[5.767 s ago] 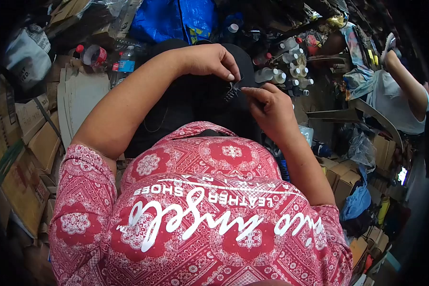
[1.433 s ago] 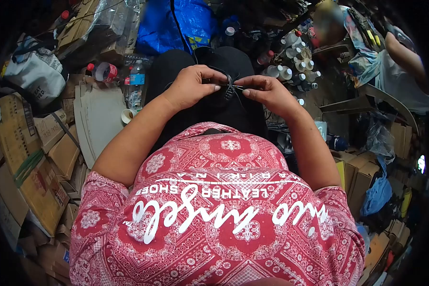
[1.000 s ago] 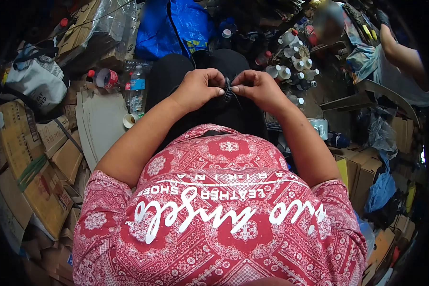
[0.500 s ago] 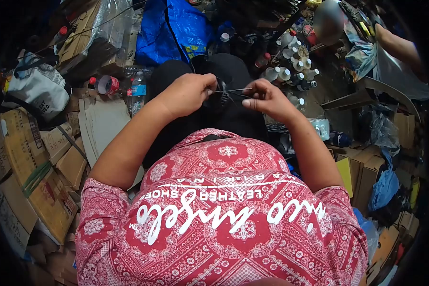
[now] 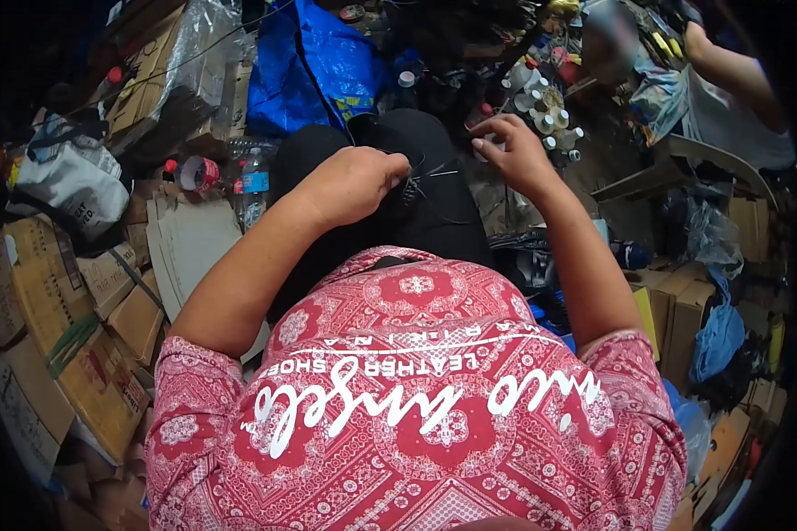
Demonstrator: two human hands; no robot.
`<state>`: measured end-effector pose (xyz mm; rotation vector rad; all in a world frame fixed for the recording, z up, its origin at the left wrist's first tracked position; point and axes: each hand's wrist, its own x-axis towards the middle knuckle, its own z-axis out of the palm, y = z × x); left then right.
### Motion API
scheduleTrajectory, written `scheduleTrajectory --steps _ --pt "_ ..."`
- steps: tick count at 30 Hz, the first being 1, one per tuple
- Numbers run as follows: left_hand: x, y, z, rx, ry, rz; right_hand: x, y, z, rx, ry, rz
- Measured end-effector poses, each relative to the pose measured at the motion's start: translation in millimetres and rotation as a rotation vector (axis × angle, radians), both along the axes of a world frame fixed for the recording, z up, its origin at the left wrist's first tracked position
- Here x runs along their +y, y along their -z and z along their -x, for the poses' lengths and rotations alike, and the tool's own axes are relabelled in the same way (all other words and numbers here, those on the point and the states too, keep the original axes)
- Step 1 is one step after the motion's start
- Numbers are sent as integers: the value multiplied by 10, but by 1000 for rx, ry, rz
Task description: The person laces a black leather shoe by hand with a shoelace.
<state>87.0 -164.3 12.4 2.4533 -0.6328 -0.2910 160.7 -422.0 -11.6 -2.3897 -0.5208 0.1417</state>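
My left hand (image 5: 356,180) is closed over my knees, thumb and fingers pinched on a small bundle of thin black wire-like strands (image 5: 409,190). Loose strand ends fan out from it to the right, and one pale, straight piece (image 5: 444,173) catches the light. What the bundle is exactly I cannot make out. Apart from it, to the right and farther out, my right hand (image 5: 515,155) hangs with its fingers bent and thumb separated; no held thing shows between them. Black-clad knees (image 5: 314,146) lie beneath the left hand.
A blue bag (image 5: 305,66) stands beyond the knees. Several plastic bottles (image 5: 545,102) crowd the right front, with more bottles (image 5: 255,181) at left. Flattened cardboard (image 5: 71,310) and a white bag (image 5: 75,186) lie left. Another person's arm (image 5: 726,71) shows at upper right.
My right hand has left the strands and moved up and to the right, its fingers more apart. The left hand stays nearly in place, still pinching the bundle.
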Motion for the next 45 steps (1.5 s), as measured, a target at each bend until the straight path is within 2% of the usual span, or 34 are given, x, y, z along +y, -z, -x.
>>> scheduleTrajectory --steps 2,3,4,6,9,12,16,19,20,21,22,23,24,25,26,27,28,29,30,31,32,33,34,35,36,38,40,42,44,45 --pt "10 10 24 4 2 19 149 -372 110 -73 -214 -30" --pt "9 23 40 11 9 17 228 -477 159 -122 -344 148" --pt "13 31 25 17 19 14 302 -474 224 -125 -333 147" --pt "10 34 -21 11 38 14 443 -459 327 -362 -561 441" --pt "70 75 6 -14 52 -20 621 -388 366 -327 -627 577" --pt "192 107 67 -68 82 29 547 -309 281 -287 -692 434" --pt "596 185 262 -273 71 -158 200 -167 249 -246 -608 323" --pt "1111 70 548 -174 -194 -72 -257 -147 260 -67 -391 332" --pt "1249 83 636 -102 -327 87 -347 -113 197 157 -249 396" --pt "1369 61 702 -15 -423 158 -466 -24 159 381 -129 63" --pt "1365 -21 707 57 -510 333 -536 43 133 597 -1 -272" --pt "1362 -136 664 132 -570 448 -427 -23 155 600 -8 -265" --pt "1345 -238 590 204 -627 564 -243 -96 175 650 89 -660" --pt "1257 -293 493 155 -498 822 -39 -177 191 683 185 -1057" --pt "1103 -354 418 104 -359 1071 162 -226 213 683 176 -1052" --pt "871 -480 394 96 -364 1074 367 -265 237 777 89 -1287" --pt "603 -629 372 154 -358 1317 470 -287 232 871 -4 -1521" --pt "474 -704 371 214 -344 1559 487 -255 201 873 -11 -1515" --pt "495 -704 377 205 -346 1563 499 -186 164 1038 -320 -1561" --pt "550 -692 378 432 -154 1496 523 -180 148 1196 -640 -1579" --pt "612 -671 398 653 38 1408 458 -212 169 1201 -645 -1573" --pt "698 -616 453 661 -60 1278 332 -280 237 973 -489 -1100" --pt "782 -561 497 661 -63 1281 240 -324 328 726 -331 -638" --pt "866 -501 543 359 -140 747 192 -310 425 584 -356 -465" --pt "975 -446 597 63 -201 210 93 -293 480 590 -354 -462" --pt "1398 -334 685 -180 -196 -38 -289 -241 465 327 -265 -25" --pt "1936 -444 837 -218 -472 -195 -999 -2 334 106 -115 98" --pt "2684 -404 1039 -300 -694 -362 -1680 -34 311 72 119 301" --pt "2913 -245 1114 -269 -733 -385 -2358 225 303 104 226 450" --pt "2952 -190 1141 -230 -771 -410 -2259 206 324 160 217 479"
